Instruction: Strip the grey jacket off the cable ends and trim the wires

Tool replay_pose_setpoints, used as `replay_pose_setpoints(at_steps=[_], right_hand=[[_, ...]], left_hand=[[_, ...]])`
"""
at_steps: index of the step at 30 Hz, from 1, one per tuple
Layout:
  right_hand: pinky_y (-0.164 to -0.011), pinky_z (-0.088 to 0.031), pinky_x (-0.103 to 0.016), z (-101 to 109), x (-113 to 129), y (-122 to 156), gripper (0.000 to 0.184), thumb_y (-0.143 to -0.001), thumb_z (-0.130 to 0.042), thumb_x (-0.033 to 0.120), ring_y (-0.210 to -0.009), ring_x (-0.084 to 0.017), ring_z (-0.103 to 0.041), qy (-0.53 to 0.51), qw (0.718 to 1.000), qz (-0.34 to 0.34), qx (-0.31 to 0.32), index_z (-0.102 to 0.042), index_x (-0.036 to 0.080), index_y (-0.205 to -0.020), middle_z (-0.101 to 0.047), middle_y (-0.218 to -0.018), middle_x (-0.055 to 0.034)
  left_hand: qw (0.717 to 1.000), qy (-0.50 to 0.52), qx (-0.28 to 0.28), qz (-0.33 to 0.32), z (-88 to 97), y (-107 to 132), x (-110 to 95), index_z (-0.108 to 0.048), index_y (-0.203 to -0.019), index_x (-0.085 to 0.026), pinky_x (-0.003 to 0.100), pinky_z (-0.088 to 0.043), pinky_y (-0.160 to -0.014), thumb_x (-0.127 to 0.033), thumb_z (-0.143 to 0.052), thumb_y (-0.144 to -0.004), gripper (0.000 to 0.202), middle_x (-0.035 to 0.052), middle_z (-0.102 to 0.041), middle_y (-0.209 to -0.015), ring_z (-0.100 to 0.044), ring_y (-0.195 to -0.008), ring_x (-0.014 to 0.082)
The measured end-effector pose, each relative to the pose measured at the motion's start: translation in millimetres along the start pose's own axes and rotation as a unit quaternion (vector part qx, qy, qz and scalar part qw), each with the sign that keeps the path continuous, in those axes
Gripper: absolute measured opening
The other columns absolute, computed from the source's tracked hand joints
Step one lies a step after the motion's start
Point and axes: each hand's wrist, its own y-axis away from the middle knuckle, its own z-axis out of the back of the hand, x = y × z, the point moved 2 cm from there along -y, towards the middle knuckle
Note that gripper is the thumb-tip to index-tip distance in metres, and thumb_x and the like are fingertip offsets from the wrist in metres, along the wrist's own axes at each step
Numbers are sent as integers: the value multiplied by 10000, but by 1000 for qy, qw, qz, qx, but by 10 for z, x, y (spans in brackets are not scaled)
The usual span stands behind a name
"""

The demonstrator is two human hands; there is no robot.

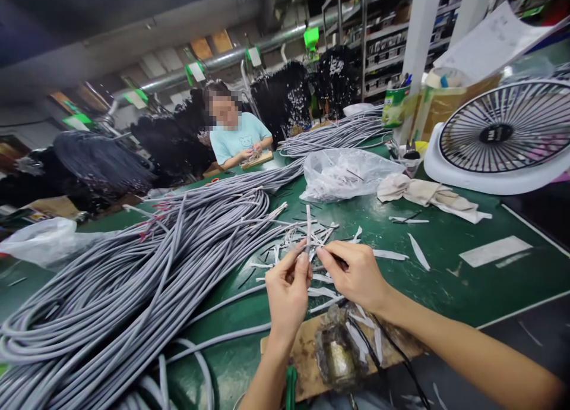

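- The left hand [289,291] pinches a grey cable end [309,224] upright above the desk [439,291].
- The right hand [358,273] has thumb and fingers drawn together just beside it; I cannot tell what they grip.
- White strips [418,252] lie scattered beyond and around the hands.
- A large bundle of grey cables [133,291] lies to the left.
- A wooden board [307,344] sits below the hands.

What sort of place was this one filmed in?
Probably a cable workshop or small factory floor: bundles of grey cables lie across a green table, dark bundles hang behind, and a co-worker is seated beyond the cables.
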Motion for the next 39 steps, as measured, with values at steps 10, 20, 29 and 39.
replay_pose_setpoints(at_steps=[10,20,29,39], right_hand=[[-416,-250,-200,112,-46,-23,327,-859,-414,348,-428,-64,-338,-100,981,-157,-58,-487,161,-601,-379,-481,45],[-374,-201,-209,210,-36,-43,297,-817,-509,359,-379,-53,-262,-243,945,-149,-162,-518,169,-589,-306,-438,64],[-355,-158,-211,263,-157,-252,336,-749,-568,413,-351,-42,-213,-280,936,-175,-121,-497,165,-533,-289,-416,73],[-525,-351,-220,403,116,-436,224,-842,-434,245,-552,-104,-478,-9,997,39,59,-605,144,-738,-590,-646,-13]], left_hand=[[982,-174,5,-70,-45,29,-11,-661,-1019,-180,243,-459,-584,-284,-580,-758,293,49,-685,-757,-580,-608,141],[980,-169,17,-107,-133,76,-132,-674,-964,-172,258,-469,-694,-235,-509,-803,239,59,-699,-885,-633,-772,176],[964,-224,18,-144,-95,24,-108,-657,-1004,-170,252,-432,-569,-234,-459,-831,271,60,-691,-762,-546,-528,128],[933,-230,-62,-268,-249,-91,-151,-534,-1010,-168,242,-460,-601,-176,-511,-788,224,85,-566,-938,-563,-717,135]])
